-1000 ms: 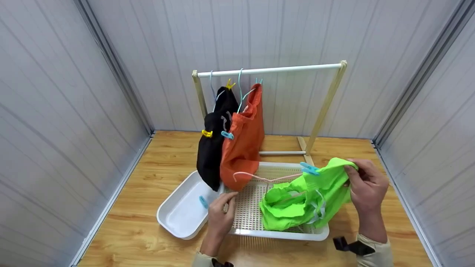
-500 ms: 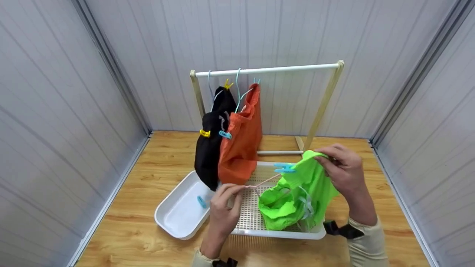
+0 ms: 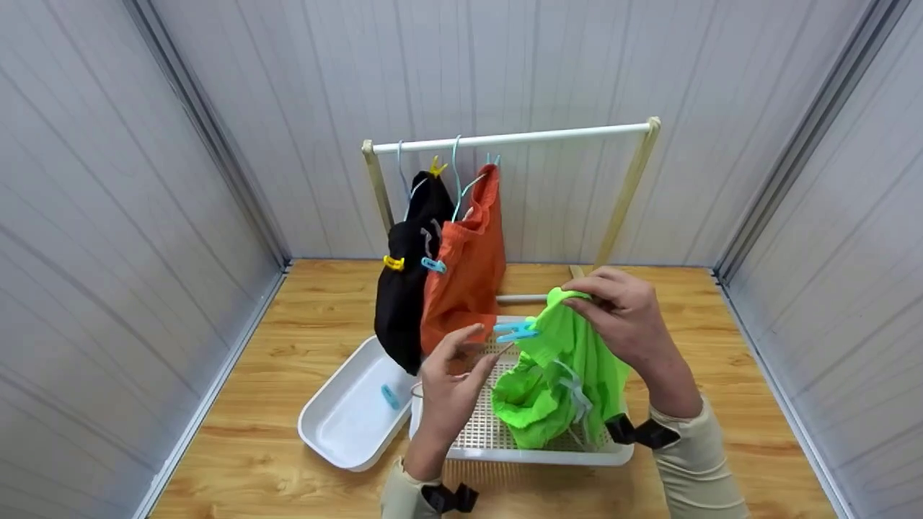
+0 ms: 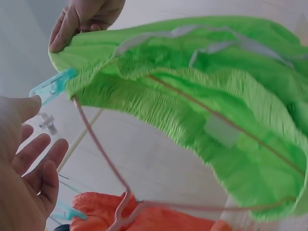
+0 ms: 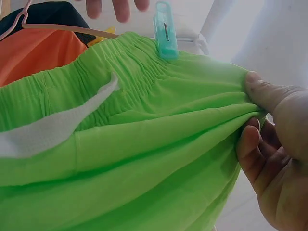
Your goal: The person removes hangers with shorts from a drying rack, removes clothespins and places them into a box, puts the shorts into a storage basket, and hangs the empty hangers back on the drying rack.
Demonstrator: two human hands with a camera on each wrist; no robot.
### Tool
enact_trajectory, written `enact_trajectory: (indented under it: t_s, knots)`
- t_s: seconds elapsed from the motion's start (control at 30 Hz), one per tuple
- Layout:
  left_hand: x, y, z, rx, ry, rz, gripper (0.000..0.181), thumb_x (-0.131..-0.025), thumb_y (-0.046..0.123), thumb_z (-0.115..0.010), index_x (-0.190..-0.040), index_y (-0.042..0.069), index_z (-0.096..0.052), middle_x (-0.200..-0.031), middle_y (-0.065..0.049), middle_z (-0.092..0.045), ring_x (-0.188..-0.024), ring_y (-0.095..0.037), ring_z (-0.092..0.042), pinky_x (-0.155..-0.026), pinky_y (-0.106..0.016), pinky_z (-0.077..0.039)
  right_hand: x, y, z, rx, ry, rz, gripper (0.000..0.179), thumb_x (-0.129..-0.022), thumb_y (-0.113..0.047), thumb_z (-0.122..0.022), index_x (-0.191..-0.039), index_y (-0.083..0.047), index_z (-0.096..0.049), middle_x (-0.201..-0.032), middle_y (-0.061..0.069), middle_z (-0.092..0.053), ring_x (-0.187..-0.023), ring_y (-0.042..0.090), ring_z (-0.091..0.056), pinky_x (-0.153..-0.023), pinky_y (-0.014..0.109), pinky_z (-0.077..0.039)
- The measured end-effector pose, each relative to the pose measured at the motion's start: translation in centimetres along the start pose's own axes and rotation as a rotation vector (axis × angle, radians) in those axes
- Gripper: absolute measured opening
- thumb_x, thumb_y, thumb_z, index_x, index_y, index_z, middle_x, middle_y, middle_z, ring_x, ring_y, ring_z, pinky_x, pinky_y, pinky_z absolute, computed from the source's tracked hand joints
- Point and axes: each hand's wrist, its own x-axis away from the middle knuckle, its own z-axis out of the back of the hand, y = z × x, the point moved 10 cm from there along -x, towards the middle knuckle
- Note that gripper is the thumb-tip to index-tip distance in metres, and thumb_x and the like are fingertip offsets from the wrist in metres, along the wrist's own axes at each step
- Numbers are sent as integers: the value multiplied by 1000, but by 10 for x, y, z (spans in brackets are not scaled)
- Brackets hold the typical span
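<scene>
My right hand (image 3: pixel 629 317) pinches the edge of a pair of bright green shorts (image 3: pixel 537 404) with a gathered waistband and a pale drawstring. A pink hanger (image 4: pixel 103 154) runs inside the waistband. On the waistband's corner sits a light blue clothespin (image 3: pixel 515 331), clipped over the fabric by the hanger's end. My left hand (image 3: pixel 453 386) is beside that clothespin, fingers spread; in the left wrist view its thumb tip overlaps the clothespin's outer end. Part of the hanger is hidden behind my left hand in the head view.
Black shorts (image 3: pixel 398 310) and orange shorts (image 3: pixel 461 281) hang on hangers from a white-railed rack (image 3: pixel 548 135), held by yellow and blue clothespins. Under the green shorts stands a white mesh basket (image 3: pixel 541 455). To its left, a white tray (image 3: pixel 335 425) holds a loose blue clothespin (image 3: pixel 390 396).
My right hand has moved left with the corner of the green shorts, lifting it slightly. My left hand took the hanger's hook half a second ago, then let go and came up to the clothespin.
</scene>
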Motion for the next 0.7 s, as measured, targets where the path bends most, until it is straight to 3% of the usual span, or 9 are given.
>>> enact_trajectory:
  t_s: [0.07, 0.2, 0.37, 0.57, 0.7]
  knots:
    - [-1, -4, -1, 61, -5, 49, 38, -78, -12, -73, -115, -9, -62, -101, -17, -68, -84, -36, -66, -64, -35, -56, -2, 0, -4, 1, -4, 0, 29, -73, 14, -76, -95, -6, -76, -78, 2, -62, -58, 8, -42, -53, 21, -34]
    - [-1, -12, 0, 139, 18, 92, 31, -80, -12, -72, -110, -11, -63, -92, -18, -68, -82, -33, -65, -66, -33, -53, -6, -3, -11, -9, -17, 28, 28, -74, 12, -77, -96, -6, -76, -78, 2, -62, -58, 8, -42, -53, 22, -34]
    - [-2, -16, 2, 153, 29, 91, 32, -80, -15, -70, -111, -11, -63, -98, -18, -67, -84, -25, -64, -71, -36, -53, -8, -5, -21, -50, -61, 48, 31, -72, 12, -77, -97, -6, -75, -84, 3, -65, -61, 11, -46, -54, 21, -36]
    - [2, -29, 6, 254, 58, -19, 30, -76, -22, -68, -104, -13, -66, -96, -21, -68, -83, -23, -68, -71, -31, -55, -10, -5, -29, -54, -78, 41, 29, -73, 10, -78, -96, -7, -76, -84, 3, -66, -62, 12, -46, -54, 22, -36]
    - [4, -27, 12, 300, 85, -96, 26, -76, -20, -70, -100, -12, -68, -91, -21, -69, -80, -21, -67, -67, -27, -54, -10, -4, -33, -87, -85, 24, 27, -75, 9, -77, -96, -7, -76, -83, 2, -65, -62, 12, -44, -54, 23, -34]
